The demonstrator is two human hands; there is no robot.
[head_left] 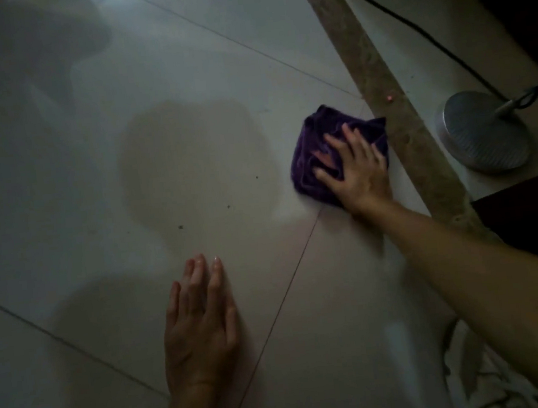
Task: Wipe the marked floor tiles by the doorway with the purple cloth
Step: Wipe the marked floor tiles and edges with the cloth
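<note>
Count, floor by doorway
Two bare hands (200, 324) (355, 168); one crumpled purple cloth (313, 152); one round ribbed metal base (484, 131); one black cable (408, 23).

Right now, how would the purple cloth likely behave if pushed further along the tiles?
The purple cloth is bunched in soft folds under the right hand, so it is probably floppy and would crumple rather than slide flat. The glossy floor looks smooth, so it should glide easily.

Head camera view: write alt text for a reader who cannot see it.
A right hand presses a crumpled purple cloth onto pale glossy floor tiles beside a speckled stone threshold strip. The left hand rests flat on the floor.
</note>
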